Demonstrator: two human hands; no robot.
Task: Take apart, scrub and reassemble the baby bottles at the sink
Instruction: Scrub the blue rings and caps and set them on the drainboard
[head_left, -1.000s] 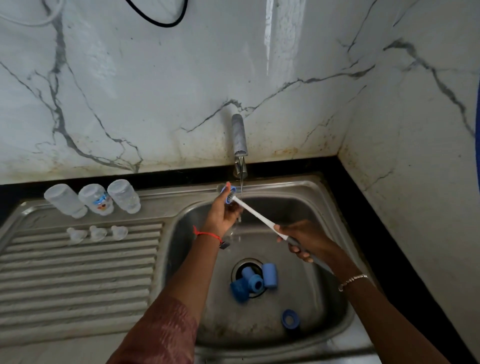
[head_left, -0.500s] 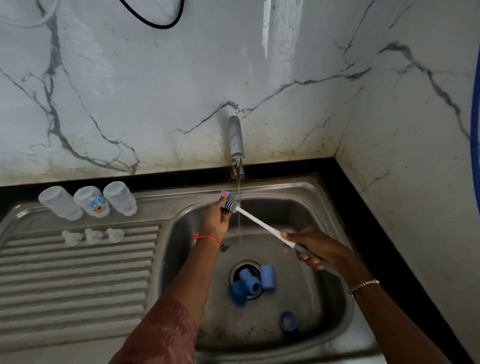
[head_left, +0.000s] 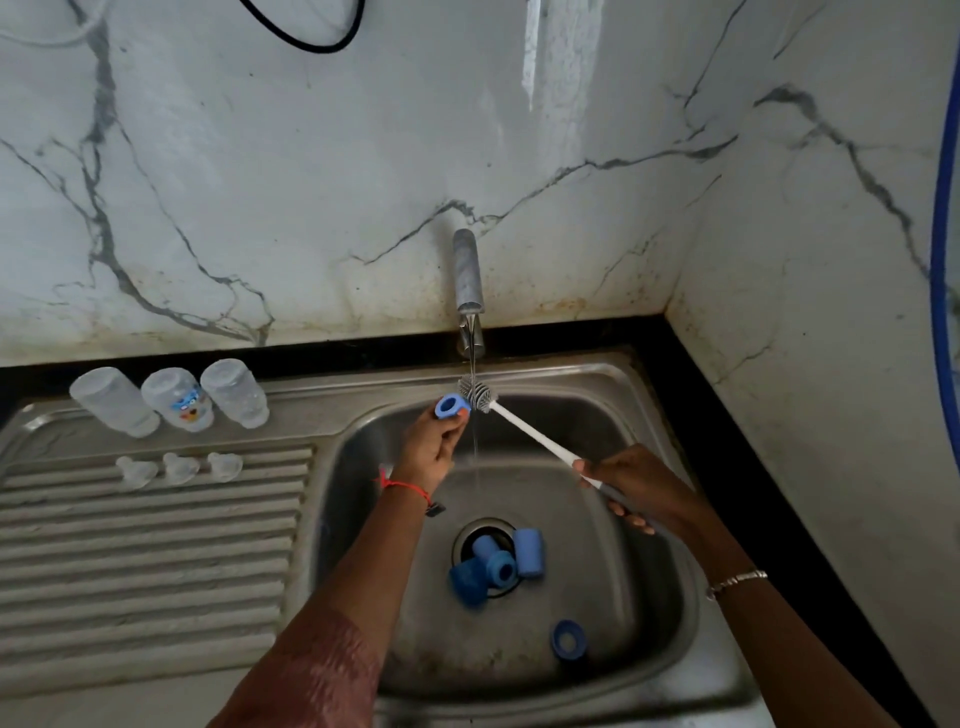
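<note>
At frame centre, under the running tap (head_left: 467, 280), the left hand (head_left: 434, 447) pinched a blue bottle ring (head_left: 451, 406); the right hand (head_left: 636, 488) gripped the bottle brush (head_left: 524, 428), its bristles beside the ring.

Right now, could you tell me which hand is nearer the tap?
Left. The left hand holds a blue ring just below the tap; the right hand grips the brush farther right and lower.

blue caps (head_left: 497, 567) crowd drain, basin front passable
</note>
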